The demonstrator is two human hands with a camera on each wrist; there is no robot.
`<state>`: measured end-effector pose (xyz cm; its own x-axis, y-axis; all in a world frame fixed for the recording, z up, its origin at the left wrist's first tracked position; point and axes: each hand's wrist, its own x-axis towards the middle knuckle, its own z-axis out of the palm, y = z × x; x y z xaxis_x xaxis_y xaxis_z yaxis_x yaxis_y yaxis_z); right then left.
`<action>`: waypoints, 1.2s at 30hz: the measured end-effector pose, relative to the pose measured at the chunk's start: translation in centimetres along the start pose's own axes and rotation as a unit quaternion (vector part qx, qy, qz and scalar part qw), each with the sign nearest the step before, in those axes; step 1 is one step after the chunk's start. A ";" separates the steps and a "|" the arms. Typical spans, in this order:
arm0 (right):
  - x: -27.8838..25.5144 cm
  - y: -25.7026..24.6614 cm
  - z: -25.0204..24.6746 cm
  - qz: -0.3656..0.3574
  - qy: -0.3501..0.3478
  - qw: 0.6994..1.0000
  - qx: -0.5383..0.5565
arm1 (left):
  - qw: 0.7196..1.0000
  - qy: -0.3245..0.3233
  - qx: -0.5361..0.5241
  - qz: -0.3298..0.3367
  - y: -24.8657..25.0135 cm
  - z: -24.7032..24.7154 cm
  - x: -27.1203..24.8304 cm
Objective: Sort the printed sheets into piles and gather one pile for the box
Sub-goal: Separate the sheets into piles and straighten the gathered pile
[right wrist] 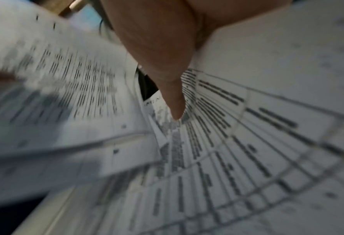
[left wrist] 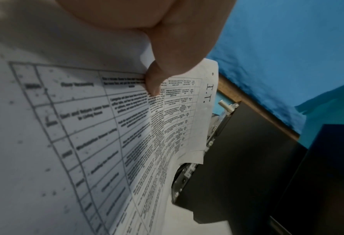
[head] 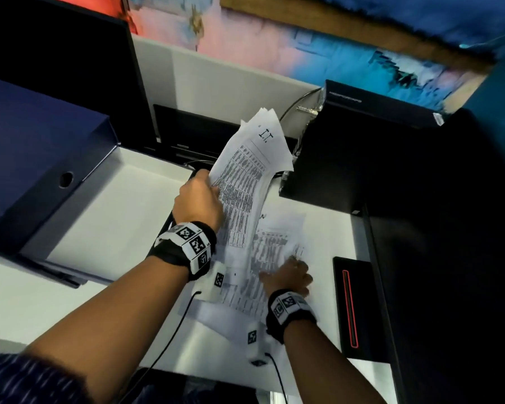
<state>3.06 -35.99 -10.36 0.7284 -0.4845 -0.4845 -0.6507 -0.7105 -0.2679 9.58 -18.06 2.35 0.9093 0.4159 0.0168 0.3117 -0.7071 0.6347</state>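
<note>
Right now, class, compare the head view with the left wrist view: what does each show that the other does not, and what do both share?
Only the head view shows the open box, the right hand resting on the sheets lying on the desk, and the black tower's full outline.

Only the left wrist view shows the thumb pressing the table print, with legible cell rows.

Both show the left hand gripping the lifted stack headed "I.T.".

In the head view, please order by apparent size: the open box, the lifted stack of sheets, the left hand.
1. open box, clearly largest.
2. lifted stack of sheets, held by the left hand.
3. left hand, smallest.
</note>
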 end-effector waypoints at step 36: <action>-4.1 -1.1 -19.0 -0.189 0.258 0.905 0.280 | 0.968 -0.204 -0.001 -0.145 -7.7 8.8 -4.7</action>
<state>4.84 -42.93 7.70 0.8310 -0.5371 0.1446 -0.2360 -0.5758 -0.7828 5.32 -19.60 -9.36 0.8167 0.3369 -0.4684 0.5706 -0.5925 0.5687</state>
